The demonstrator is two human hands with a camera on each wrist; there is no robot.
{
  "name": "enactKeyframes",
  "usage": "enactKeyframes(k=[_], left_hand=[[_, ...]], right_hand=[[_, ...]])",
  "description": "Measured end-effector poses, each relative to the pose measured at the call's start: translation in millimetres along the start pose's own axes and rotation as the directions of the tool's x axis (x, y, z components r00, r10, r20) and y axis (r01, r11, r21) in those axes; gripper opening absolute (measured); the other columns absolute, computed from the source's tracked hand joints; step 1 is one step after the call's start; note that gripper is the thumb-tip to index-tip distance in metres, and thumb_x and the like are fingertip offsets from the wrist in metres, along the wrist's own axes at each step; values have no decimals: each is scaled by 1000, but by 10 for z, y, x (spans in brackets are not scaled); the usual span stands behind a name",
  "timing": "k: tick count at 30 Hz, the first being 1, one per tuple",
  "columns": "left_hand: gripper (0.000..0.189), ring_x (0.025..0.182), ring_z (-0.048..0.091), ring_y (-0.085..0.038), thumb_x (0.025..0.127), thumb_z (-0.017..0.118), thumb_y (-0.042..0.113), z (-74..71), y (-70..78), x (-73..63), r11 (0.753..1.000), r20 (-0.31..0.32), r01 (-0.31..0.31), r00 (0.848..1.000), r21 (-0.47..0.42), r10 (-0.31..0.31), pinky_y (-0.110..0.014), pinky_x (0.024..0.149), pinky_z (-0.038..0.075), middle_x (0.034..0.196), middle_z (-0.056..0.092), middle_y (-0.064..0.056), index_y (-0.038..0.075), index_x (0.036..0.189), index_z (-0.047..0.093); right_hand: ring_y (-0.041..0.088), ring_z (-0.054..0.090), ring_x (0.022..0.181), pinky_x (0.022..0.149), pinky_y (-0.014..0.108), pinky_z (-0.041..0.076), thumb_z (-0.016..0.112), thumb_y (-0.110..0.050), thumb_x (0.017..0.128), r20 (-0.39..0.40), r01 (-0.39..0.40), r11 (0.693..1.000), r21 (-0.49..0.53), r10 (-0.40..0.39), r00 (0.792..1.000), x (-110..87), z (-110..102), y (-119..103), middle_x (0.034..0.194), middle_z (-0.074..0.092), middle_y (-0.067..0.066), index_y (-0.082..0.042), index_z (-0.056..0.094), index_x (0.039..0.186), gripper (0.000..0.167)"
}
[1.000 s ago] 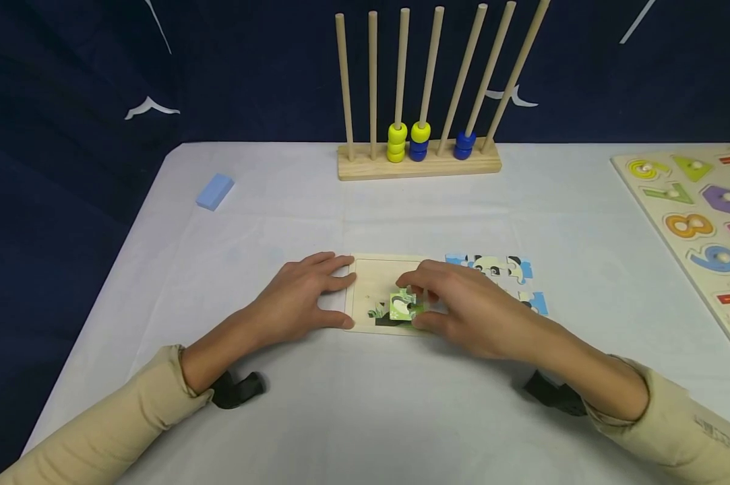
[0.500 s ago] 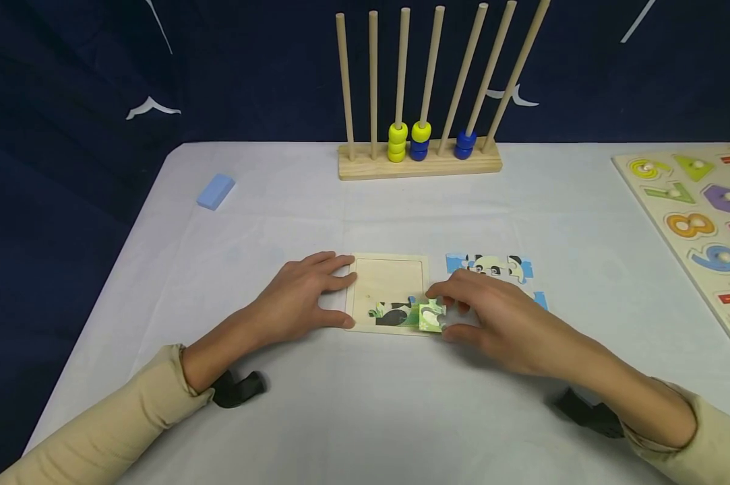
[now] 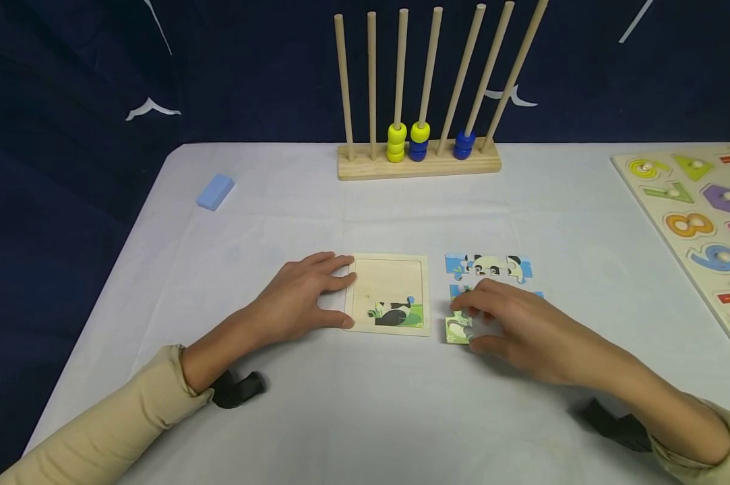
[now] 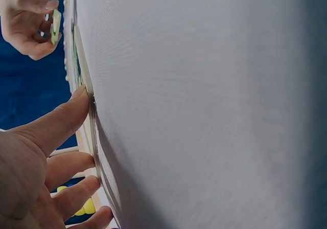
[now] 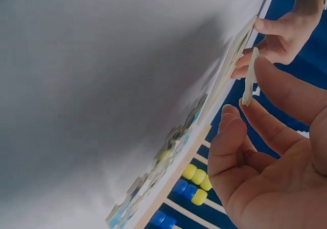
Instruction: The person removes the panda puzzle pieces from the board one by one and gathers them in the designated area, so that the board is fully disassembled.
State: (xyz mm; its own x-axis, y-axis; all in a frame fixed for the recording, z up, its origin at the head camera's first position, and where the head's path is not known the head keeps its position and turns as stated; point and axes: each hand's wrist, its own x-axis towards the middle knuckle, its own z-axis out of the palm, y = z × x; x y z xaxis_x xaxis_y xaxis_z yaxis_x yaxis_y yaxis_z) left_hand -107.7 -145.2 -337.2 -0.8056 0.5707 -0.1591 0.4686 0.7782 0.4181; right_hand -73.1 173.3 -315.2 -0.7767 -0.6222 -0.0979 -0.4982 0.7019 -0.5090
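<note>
Between the thumb and forefinger of my right hand (image 3: 528, 333) is a green-and-white jigsaw piece (image 3: 458, 330), held above the table in the right wrist view. The square wooden puzzle tray (image 3: 389, 276) lies to its left, with panda-and-grass pieces (image 3: 398, 313) set along its lower edge. My left hand (image 3: 300, 296) rests with spread fingers against the tray's left edge; its thumb (image 4: 71, 109) touches the rim. Loose blue and panda pieces (image 3: 489, 266) lie right of the tray, partly hidden behind my right hand.
A wooden bead abacus (image 3: 419, 168) with yellow and blue beads stands at the back. At the right is a number-and-shape peg board (image 3: 692, 225). A light blue block (image 3: 216, 192) lies at the back left. Black straps (image 3: 237, 389) show at both wrists.
My right hand has carried the jigsaw piece from over the tray to the right and toward me, off the tray. The left hand has stayed at the tray's edge.
</note>
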Motion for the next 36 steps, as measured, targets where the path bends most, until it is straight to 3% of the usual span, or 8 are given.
enactKeyframes(k=[19, 26, 36], left_hand=[[70, 141, 33, -32, 80, 82, 40, 7, -7, -10, 1000, -10, -7, 1000, -4, 7, -57, 105, 33, 152, 43, -7, 7, 137, 59], [70, 141, 34, -32, 80, 82, 39, 4, -2, -13, 1000, -13, -7, 1000, -6, 7, -57, 105, 33, 151, 43, -8, 7, 137, 59], [70, 141, 33, -32, 79, 83, 39, 0, 3, -11, 1000, -10, -2, 1000, -8, 2, -57, 105, 32, 152, 43, -8, 7, 137, 59]], right_hand=[[11, 49, 83, 76, 36, 45, 83, -7, 78, 54, -96, 994, -54, 99, 994, -20, 40, 92, 96, 55, -10, -12, 65, 125, 50], [10, 48, 82, 73, 35, 43, 84, -8, 77, 38, -82, 995, -55, 84, 996, -17, 45, 107, 90, 51, -9, -12, 65, 123, 50], [11, 50, 83, 75, 36, 45, 83, -7, 77, 41, -103, 993, -56, 105, 994, -15, 39, 88, 94, 55, -9, -11, 65, 124, 50]])
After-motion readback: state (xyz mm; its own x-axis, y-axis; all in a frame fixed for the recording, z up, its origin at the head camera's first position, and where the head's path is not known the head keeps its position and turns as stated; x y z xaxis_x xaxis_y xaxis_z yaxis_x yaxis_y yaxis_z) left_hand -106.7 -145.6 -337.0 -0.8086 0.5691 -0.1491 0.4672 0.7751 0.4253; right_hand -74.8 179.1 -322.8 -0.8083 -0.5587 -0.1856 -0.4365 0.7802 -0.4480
